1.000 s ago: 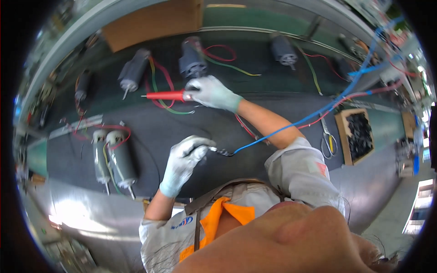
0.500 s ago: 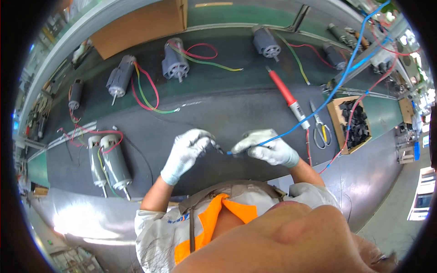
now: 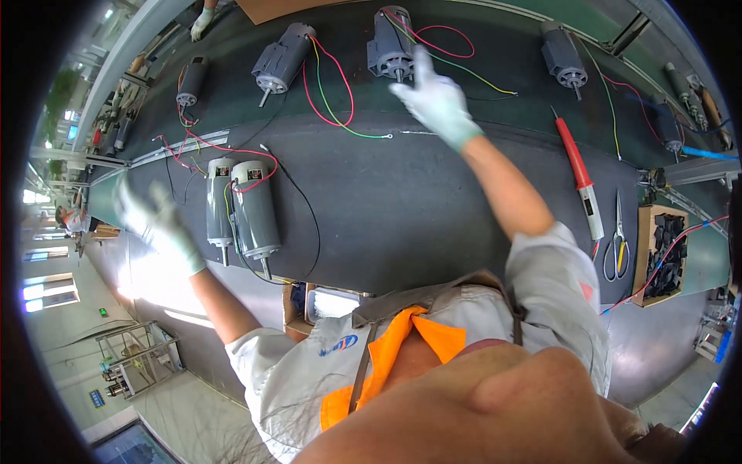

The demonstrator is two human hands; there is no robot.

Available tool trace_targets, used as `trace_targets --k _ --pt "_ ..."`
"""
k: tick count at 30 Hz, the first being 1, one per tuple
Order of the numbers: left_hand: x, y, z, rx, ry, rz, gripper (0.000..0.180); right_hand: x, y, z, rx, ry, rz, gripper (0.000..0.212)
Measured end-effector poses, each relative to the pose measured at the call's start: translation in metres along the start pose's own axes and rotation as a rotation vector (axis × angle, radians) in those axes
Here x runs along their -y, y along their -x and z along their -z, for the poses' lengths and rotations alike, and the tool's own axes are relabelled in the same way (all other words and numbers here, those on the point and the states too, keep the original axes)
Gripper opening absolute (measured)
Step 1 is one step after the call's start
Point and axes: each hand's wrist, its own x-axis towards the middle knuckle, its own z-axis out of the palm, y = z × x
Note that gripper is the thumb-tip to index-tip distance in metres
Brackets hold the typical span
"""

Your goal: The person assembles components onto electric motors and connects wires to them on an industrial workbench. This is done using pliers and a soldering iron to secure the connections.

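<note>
My right hand (image 3: 440, 104) is loosely spread at upper centre, forefinger stretched out; its fingertips overlap the lower right edge of a gray motor (image 3: 389, 48), but I cannot tell whether they touch. That motor is a cylinder with a slotted end, short shaft, red looping wire and green-yellow wire. My left hand (image 3: 158, 224), blurred at the left, has its fingers wide. Two paired motors (image 3: 255, 213) lie left of centre; one red-and-white tool (image 3: 576, 162), one pair of scissors (image 3: 617, 251) and one open box (image 3: 643, 247) sit at right.
</note>
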Motion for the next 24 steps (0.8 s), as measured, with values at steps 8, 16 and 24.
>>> trace_targets --k 8,16,24 --pt "-0.26 -0.002 -0.202 0.467 0.989 0.054 0.062 -0.002 -0.038 -0.036 -0.31 -0.47 -0.069 0.072" --pt "-0.331 0.071 -0.113 0.572 1.118 0.009 0.041 -0.02 0.224 -0.028 -0.019 -0.691 -0.063 0.091" --pt "-0.348 0.077 -0.082 0.528 1.083 0.079 0.053 -0.151 0.31 0.096 -0.223 -0.328 0.102 0.034"
